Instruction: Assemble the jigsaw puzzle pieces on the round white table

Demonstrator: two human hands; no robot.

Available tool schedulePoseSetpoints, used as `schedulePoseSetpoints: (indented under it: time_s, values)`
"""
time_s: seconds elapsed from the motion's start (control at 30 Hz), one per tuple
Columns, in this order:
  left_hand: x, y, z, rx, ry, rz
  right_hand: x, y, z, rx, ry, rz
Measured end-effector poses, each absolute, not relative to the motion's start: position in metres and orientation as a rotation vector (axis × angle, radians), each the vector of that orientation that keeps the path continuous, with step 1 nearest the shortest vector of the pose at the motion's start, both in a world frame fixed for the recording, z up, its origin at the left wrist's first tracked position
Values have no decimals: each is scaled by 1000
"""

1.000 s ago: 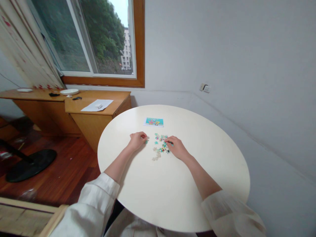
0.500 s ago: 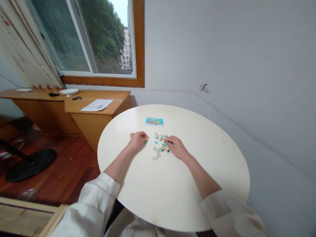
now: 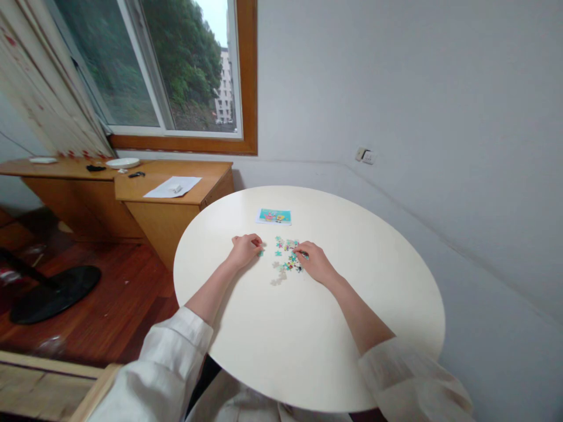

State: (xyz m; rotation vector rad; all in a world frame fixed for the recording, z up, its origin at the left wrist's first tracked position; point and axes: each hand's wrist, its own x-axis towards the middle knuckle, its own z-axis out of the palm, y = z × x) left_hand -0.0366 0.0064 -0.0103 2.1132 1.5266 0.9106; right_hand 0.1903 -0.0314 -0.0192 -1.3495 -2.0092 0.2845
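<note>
Loose jigsaw puzzle pieces (image 3: 290,265), teal, multicoloured and some pale side up, lie in a small pile mid-table. My left hand (image 3: 246,251) rests on the table left of them, its thumb and fingers pinched on a puzzle piece (image 3: 261,253) with teal on it. From the right, my right hand (image 3: 313,262) reaches over the pile's edge. Its fingertips are pressed together among the pieces, and what they grip is too small to make out. Behind the pile lies a picture card (image 3: 275,217) with colourful cartoon figures on teal.
All this is on a round white table (image 3: 281,340). A wooden cabinet (image 3: 176,217) stands at the back left, bearing a paper sheet (image 3: 162,189) and a white plate (image 3: 123,163). A black round stand base (image 3: 55,295) is on the floor at left.
</note>
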Motion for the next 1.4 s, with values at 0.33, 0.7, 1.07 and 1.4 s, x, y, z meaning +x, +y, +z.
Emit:
schedulePoseSetpoints:
  time_s: [0.33, 0.7, 1.07, 1.4]
  values:
    - [-37, 6, -9, 2152, 1571, 940, 192, -29, -23, -1332, -2013, 293]
    - [-42, 7, -5, 2110, 1611, 1079, 191, -30, -22, -1343, -2006, 288]
    - [-42, 12, -9, 2069, 1628, 1155, 190, -30, -22, -1344, -2008, 290]
    - [-42, 11, -9, 2077, 1620, 1179, 191, -29, -23, -1336, -2016, 278]
